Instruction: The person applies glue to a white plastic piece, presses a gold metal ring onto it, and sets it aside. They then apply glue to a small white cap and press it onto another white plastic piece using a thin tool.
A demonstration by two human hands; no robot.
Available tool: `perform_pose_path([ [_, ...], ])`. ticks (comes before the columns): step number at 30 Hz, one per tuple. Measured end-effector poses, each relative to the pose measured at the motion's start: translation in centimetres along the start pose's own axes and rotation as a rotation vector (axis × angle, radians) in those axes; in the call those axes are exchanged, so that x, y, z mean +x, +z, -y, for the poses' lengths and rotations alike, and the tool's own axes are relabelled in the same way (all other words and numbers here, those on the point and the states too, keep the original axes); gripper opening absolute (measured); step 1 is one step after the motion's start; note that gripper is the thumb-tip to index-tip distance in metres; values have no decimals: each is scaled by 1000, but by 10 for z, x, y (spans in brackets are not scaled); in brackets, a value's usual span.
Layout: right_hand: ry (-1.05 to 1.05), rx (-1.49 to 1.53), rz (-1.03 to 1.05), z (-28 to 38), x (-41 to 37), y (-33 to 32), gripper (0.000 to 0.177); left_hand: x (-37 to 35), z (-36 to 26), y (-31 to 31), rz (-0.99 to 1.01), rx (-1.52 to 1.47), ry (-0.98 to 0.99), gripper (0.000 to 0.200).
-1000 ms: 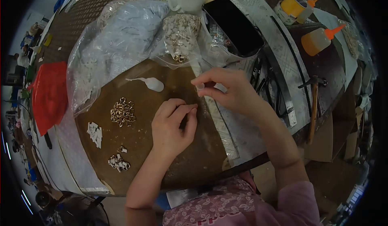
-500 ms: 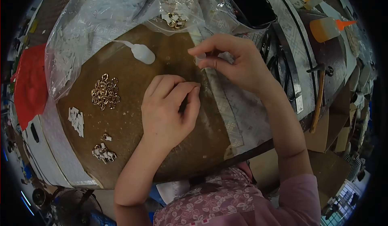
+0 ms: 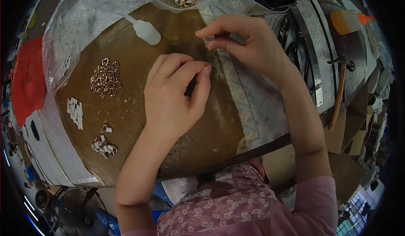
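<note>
- Left hand (image 3: 175,99) lies on the brown board (image 3: 206,139), the widest thing in view. Its fingers are curled, with the tips drawn tight against the thumb. Whether anything tiny sits between them I cannot tell.
- Just beyond those fingertips, the right hand (image 3: 249,42) hovers over the board's far side, its thumb and forefinger closed in a pinch.
- Along the board's far left edge sags a plastic bag (image 3: 80,29) of small parts. Its slack mouth looks likely to spill parts onto the work if a wrist or sleeve catches it.
- A patterned strip (image 3: 238,97) runs down the board's right side, under the right forearm. A dragging arm could skew it.
- Near the bag, a glue bottle (image 3: 147,32) lies on its side with the nozzle pointing away. Lying flat like that, it may weep glue onto the board.
- Left of the hands, well apart from them, is a heap of gold rings (image 3: 105,78). A sweep of the left arm could scatter them.
- Smallest is the white piece (image 3: 209,37), nipped in the right hand's pinch. With so little of it gripped, I judge that it could slip out and be lost among the other bits.
</note>
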State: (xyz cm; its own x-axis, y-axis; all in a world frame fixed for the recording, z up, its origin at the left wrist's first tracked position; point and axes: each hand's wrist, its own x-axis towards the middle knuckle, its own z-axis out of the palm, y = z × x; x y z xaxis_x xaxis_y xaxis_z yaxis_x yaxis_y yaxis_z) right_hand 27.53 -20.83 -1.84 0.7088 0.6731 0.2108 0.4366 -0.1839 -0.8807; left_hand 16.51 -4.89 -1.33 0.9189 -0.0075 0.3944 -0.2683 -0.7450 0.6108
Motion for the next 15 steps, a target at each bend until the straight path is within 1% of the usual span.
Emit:
perform_pose_path([
  [4,-20,-35,10,-1,0,0,20,0,0,0,3,8,1,7],
  [10,-158,-255,19,2,1,-1,20,0,0,0,-3,13,-5,6],
  [13,-150,-218,10,2,0,-1,19,-1,4,4,-45,-15,12,5],
  [15,-180,-242,2,1,0,1,18,-2,4,4,-33,-9,7,5],
])
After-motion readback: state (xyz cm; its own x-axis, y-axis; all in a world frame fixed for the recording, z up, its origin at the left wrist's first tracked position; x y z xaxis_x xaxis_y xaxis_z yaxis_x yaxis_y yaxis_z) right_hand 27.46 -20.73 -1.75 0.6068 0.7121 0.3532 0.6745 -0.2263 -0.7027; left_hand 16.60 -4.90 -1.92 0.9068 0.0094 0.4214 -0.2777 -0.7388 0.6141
